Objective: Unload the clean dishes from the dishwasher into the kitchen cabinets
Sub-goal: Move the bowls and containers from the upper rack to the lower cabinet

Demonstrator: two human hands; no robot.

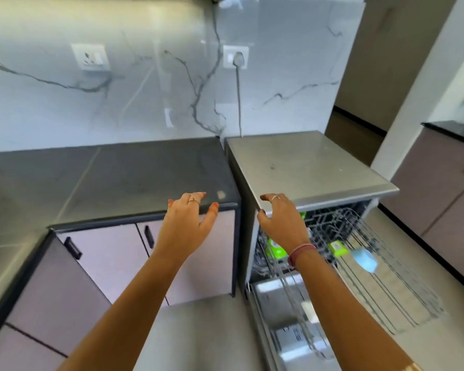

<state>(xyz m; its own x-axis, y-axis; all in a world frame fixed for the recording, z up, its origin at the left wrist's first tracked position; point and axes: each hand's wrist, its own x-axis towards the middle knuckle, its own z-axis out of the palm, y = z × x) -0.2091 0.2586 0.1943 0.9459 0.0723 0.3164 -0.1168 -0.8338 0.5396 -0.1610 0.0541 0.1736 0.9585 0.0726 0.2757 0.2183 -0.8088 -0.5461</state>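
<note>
Dishwasher at right, door dropped flat, wire rack drawn out over it. Dark countertop alongside on the left, with pale cabinet doors beneath, all shut. Marble-look backsplash behind, carrying two sockets, one with a cord running down behind the machine.

Likely trouble from here, judged only from the layout: shin or knee against the lowered door while stepping between machine and cabinets; rack tipping or rolling if leaned on; wet items slipping out of a loose grasp and hitting the floor. Cabinets not yet opened, so a carried dish would need one hand freed first, inviting a fumble.

Rack mostly bare wire, holding few things: green item toward the left side, partly hidden by the wrist; smaller green piece near the middle; pale blue object just beside it, blurred, kind not clear. Anything deeper inside the tub not visible.

Left hand spread and relaxed, fingertips at the front edge of the countertop, holding nothing. Right hand loosely curved over the front left corner of the dishwasher top, above the rack, likewise empty; whether touching the edge, unclear.
</note>
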